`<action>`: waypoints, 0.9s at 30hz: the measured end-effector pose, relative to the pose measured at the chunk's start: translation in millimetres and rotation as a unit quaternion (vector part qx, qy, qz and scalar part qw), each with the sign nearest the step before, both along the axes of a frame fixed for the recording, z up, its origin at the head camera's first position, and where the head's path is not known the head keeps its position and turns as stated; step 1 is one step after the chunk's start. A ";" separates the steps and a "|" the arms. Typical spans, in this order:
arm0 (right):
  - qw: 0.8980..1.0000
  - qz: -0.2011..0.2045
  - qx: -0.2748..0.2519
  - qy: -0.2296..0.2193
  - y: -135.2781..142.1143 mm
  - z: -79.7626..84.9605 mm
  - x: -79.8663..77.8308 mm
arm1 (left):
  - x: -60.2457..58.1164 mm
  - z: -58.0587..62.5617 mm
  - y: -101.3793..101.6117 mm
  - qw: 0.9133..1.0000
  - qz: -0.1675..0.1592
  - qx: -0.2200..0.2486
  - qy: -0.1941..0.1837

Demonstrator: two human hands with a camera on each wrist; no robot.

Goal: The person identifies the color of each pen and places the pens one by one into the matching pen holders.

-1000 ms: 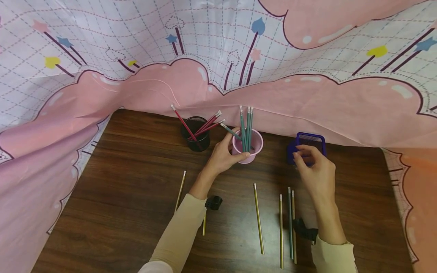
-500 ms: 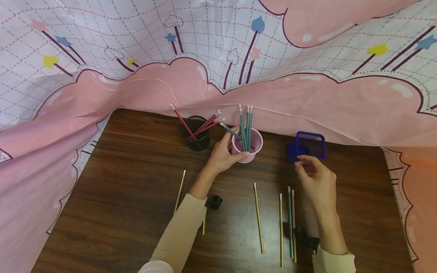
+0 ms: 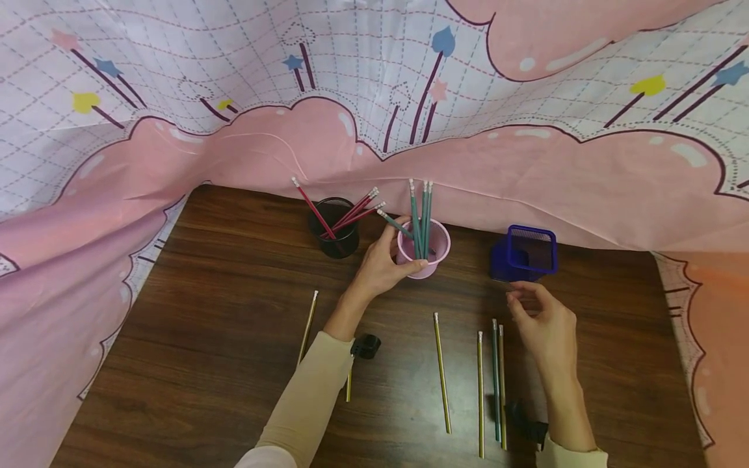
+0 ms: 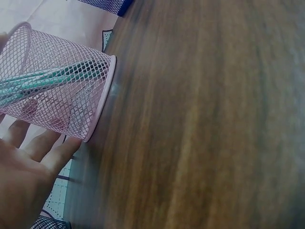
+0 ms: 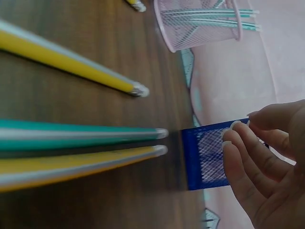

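My left hand (image 3: pixel 379 268) grips a pink mesh pencil cup (image 3: pixel 441 242), with the thumb at its front rim and the fingers around its left side. Several teal pencils (image 3: pixel 417 218) lean inside that cup, which stands upright on the table in the left wrist view (image 4: pixel 62 90). My right hand (image 3: pixel 547 325) hovers with loosely bent fingers and nothing in them, just in front of a blue square mesh cup (image 3: pixel 500 263). Below it lie a teal pencil (image 3: pixel 497 380) and gold pencils, one (image 3: pixel 502 396) close beside the teal one and another (image 3: pixel 481 396) to the left.
A black mesh cup (image 3: pixel 345 248) with several red pencils (image 3: pixel 310 203) stands left of the pink one. Another gold pencil (image 3: pixel 443 374) lies mid-table, and two more (image 3: pixel 307 325) lie partly under the left arm. A patterned pink cloth (image 3: pixel 497 182) borders the wooden table (image 3: pixel 205 292) behind.
My right hand has drawn back toward me, away from over the blue cup, which now shows fully. My left hand stays on the pink cup.
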State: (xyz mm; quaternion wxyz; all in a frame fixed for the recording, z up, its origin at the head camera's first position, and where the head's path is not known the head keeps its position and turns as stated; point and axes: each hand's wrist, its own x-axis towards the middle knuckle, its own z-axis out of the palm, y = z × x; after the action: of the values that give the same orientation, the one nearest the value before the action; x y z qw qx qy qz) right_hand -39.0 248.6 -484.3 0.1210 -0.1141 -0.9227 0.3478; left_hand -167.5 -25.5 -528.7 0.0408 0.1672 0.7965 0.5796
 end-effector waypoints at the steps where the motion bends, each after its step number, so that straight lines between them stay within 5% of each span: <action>1: 1.000 -0.001 -0.002 -0.005 -0.4 -1.8 1.9 | 0.1 0.0 0.3 1.000 0.000 -0.003 0.000; 27: 0.998 -0.001 0.019 -0.052 -1.5 -31.3 22.8 | -0.8 -2.1 -0.7 1.000 -0.005 0.000 -0.009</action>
State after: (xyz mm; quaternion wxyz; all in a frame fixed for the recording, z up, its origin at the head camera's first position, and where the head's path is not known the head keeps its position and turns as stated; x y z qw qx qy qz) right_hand -16.2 247.1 -515.6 0.0752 -0.1310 -0.9342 0.3233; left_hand -168.3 -26.2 -530.7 0.0509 0.1658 0.7951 0.5811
